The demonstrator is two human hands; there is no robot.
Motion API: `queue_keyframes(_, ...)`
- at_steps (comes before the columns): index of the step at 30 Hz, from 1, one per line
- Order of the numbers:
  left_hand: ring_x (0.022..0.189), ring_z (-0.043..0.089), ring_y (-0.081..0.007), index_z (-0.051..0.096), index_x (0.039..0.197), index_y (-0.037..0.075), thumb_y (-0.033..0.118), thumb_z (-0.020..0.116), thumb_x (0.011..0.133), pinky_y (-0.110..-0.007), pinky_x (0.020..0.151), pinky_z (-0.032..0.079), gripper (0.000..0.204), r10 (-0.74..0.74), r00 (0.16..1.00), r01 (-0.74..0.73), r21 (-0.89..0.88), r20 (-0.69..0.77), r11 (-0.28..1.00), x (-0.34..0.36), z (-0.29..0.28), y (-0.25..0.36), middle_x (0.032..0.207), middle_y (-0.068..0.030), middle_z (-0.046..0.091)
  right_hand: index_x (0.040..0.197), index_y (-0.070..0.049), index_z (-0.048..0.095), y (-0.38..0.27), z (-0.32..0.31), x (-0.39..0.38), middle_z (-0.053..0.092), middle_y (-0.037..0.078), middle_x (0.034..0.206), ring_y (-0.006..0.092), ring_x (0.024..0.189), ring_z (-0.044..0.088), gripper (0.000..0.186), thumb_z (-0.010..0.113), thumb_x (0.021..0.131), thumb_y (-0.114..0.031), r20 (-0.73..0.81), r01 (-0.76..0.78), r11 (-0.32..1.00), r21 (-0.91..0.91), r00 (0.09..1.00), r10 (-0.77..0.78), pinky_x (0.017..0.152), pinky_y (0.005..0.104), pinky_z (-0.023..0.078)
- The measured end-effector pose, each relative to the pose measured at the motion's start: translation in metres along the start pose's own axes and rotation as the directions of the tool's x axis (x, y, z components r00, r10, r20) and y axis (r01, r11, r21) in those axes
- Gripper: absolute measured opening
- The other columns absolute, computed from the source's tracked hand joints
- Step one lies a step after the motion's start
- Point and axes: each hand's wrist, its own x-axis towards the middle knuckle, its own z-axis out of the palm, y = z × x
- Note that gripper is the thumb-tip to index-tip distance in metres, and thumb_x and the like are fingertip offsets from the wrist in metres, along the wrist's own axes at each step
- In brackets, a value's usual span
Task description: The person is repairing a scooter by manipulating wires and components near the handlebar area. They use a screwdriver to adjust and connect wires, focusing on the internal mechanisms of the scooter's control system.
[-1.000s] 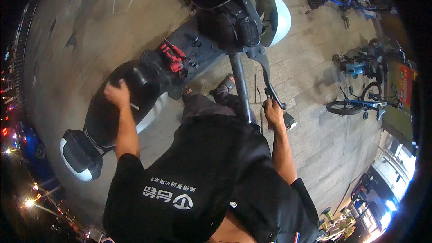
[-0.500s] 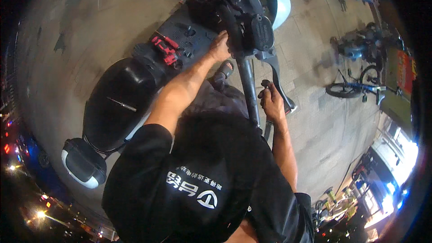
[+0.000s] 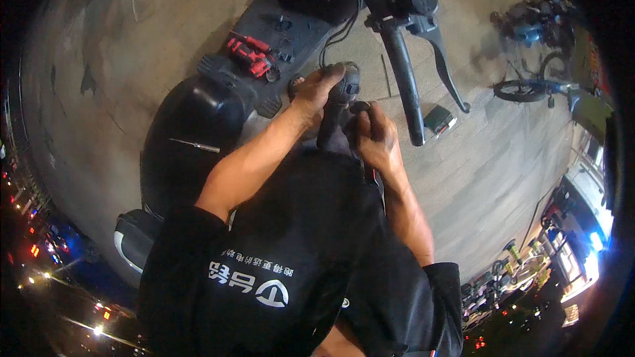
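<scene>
Left fingers gripping dark housing, right fingers pinching small dark piece, now closer together

One head-worn fisheye here — looks steeply down over the shirt, pretty close — wide enough for the scooter too.
</scene>
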Motion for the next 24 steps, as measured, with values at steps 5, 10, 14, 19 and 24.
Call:
queue_keyframes(5,0.085,0.064,-0.0155,0.064,0.117,0.004,0.033,0.066,0.092,-0.031,0.072,0.054,0.039,0.123,0.991,-0.115,0.14,-0.054,0.983,-0.032,0.026,0.01,0.099,-0.0041,0.066,0.101,-0.003,0.057,-0.014,0.004,-0.002,0.065,0.008,0.074,0.013,0.059,0.059,0.022,0.046,0.101,-0.022,0.121,-0.334,0.883,0.328,0.943,0.312,0.052,0.0293,0.046)
queue_keyframes(10,0.092,0.066,-0.0214,0.051,0.134,0.01,0.048,0.062,0.092,-0.039,0.079,0.057,0.058,0.108,0.982,-0.141,0.231,0.153,0.963,-0.038,0.013,0.018,0.11,-0.0104,0.065,0.101,-0.004,0.057,-0.002,0.007,-0.002,0.06,0.002,0.071,0.0091,0.055,0.054,0.028,0.043,0.104,-0.027,0.189,-0.308,0.833,0.46,0.95,0.248,0.051,0.0245,0.044)
queue_keyframes(14,0.091,0.066,-0.0261,0.049,0.135,0.011,0.063,0.049,0.091,-0.038,0.077,0.056,0.068,0.088,0.995,-0.095,0.166,0.048,0.982,-0.04,0.016,0.02,0.111,-0.0148,0.065,0.106,-0.003,0.059,-0.002,0.009,-0.002,0.06,0.004,0.072,0.0114,0.058,0.056,0.032,0.043,0.103,-0.031,0.215,-0.344,0.741,0.576,0.939,0.268,0.054,0.0264,0.046)
queue_keyframes(19,0.087,0.065,-0.0262,0.05,0.133,0.011,0.057,0.052,0.093,-0.037,0.074,0.054,0.061,-0.031,0.995,0.022,0.098,0.099,0.995,-0.041,0.01,0.038,0.105,-0.0161,0.065,0.093,-0.002,0.062,0.05,0.007,-0.005,0.056,0.001,0.072,0.0114,0.06,0.054,0.023,0.052,0.1,-0.021,0.003,-0.259,0.514,0.818,0.895,0.447,0.054,0.0259,0.044)
queue_keyframes(24,0.082,0.065,-0.0264,0.051,0.131,0.012,0.06,0.057,0.089,-0.038,0.069,0.054,0.065,-0.03,0.998,0.024,0.106,0.055,0.994,-0.041,0.015,0.044,0.103,-0.0151,0.065,0.108,-0.001,0.067,0.096,-0.045,-0.056,0.06,0.0,0.084,0.0097,0.078,0.054,0.026,0.051,0.101,-0.02,-0.534,-0.086,0.865,0.495,0.756,0.38,0.071,0.0262,0.045)
